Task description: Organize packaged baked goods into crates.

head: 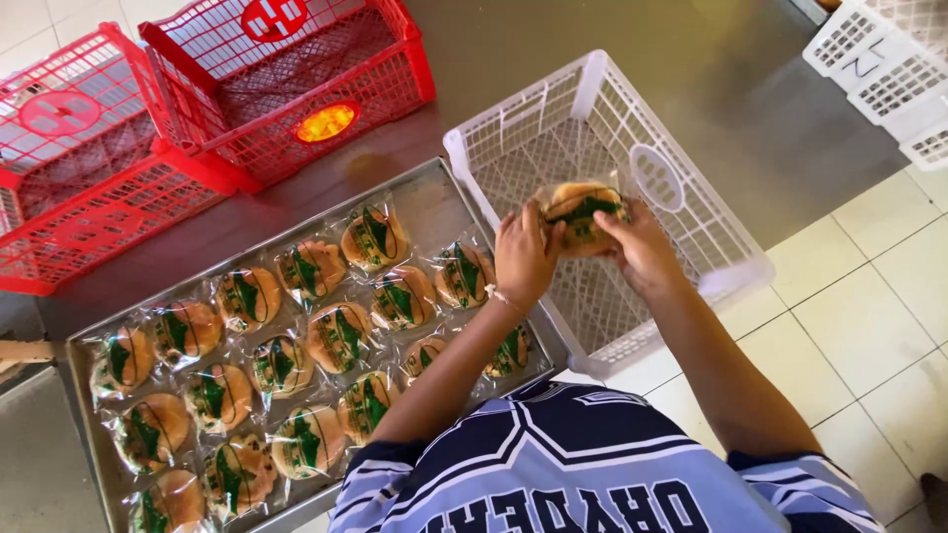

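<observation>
I hold one wrapped bun point(581, 213) with both my hands, left hand point(523, 259) and right hand point(642, 247), over the empty white crate point(592, 99). Left of this crate, the metal tray point(427, 202) is full of wrapped buns point(336, 336). Behind the tray stand two empty red crates point(296, 118).
</observation>
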